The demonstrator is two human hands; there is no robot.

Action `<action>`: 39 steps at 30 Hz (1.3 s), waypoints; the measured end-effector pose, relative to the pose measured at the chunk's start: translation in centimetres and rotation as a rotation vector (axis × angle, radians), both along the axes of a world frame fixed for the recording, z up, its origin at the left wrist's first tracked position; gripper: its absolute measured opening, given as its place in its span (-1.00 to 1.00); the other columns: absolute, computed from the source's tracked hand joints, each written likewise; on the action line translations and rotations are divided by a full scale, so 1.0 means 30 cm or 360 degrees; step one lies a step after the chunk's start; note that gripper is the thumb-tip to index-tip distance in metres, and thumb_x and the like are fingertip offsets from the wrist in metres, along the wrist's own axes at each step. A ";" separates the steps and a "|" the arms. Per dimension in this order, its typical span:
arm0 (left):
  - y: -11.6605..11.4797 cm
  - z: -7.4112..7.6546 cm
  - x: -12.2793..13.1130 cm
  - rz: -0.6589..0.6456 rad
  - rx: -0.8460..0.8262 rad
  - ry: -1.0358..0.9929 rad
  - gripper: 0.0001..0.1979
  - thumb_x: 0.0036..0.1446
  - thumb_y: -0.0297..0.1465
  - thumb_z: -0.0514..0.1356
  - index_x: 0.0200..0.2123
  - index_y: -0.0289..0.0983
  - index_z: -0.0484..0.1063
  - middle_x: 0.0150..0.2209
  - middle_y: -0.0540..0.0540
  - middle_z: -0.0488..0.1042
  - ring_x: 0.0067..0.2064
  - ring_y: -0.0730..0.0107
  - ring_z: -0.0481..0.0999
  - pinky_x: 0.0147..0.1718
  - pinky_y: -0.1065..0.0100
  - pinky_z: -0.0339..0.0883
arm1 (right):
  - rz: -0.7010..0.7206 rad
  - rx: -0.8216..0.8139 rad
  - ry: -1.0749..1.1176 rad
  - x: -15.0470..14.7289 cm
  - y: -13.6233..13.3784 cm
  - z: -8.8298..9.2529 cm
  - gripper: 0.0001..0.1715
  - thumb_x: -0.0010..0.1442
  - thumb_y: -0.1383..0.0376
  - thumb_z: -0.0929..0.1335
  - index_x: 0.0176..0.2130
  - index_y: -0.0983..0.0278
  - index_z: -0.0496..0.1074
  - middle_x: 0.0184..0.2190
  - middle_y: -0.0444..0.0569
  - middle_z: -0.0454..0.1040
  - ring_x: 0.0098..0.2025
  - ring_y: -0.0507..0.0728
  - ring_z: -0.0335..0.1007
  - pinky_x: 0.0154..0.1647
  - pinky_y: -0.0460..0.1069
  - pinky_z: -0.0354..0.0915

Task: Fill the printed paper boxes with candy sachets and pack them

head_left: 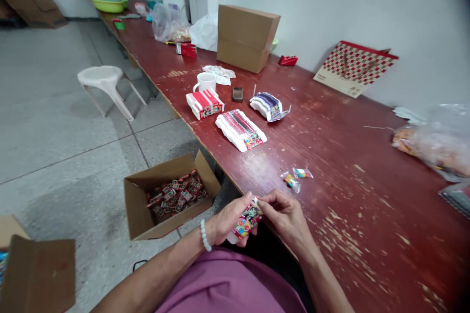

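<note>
I take this for a small packing workshop, plainly kept. My long red-brown table (pixel 319 137) runs along a bare pale wall (pixel 330 5), its paint scuffed through to the wood. Stacked flat cartons (pixel 241 130) lie on it, printed much like the small printed carton (pixel 247 219) I hold, with wrapped sweets (pixel 291 182) nearby and a bulging clear bag (pixel 448 132) to my right. On the speckled hard floor (pixel 73 146), an open cardboard box (pixel 206 175) holds a heap of little packets (pixel 178 195). A plastic stool (pixel 101 76) and a white mug (pixel 205 80) make it look modest rather than factory-like.
</note>
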State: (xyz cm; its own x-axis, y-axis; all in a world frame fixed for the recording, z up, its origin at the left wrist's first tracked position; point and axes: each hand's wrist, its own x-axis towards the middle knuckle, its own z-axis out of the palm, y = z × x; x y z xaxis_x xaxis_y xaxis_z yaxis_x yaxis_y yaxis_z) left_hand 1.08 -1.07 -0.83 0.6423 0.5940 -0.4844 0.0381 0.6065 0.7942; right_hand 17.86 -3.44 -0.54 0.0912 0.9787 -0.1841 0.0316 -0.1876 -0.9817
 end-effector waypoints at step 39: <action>0.082 0.036 -0.011 0.0010 0.0775 -0.0054 -0.59 0.11 -0.40 0.24 0.06 -0.22 0.44 -0.05 -0.11 0.50 0.00 0.22 0.44 0.01 0.29 0.27 | -0.0006 0.0476 -0.0238 -0.009 -0.004 0.016 -0.84 0.16 0.30 0.45 -0.19 0.20 0.56 -0.29 -0.07 0.61 -0.27 0.11 0.52 -0.21 -0.02 0.39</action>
State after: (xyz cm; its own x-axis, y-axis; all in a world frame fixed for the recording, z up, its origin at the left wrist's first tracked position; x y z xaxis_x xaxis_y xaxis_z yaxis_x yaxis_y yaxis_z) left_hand 0.75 1.38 0.26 0.6484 0.7505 -0.1281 0.0049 0.1641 0.9864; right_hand 17.58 -3.55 -0.04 0.0994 0.9869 0.1268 0.1794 0.1075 -0.9779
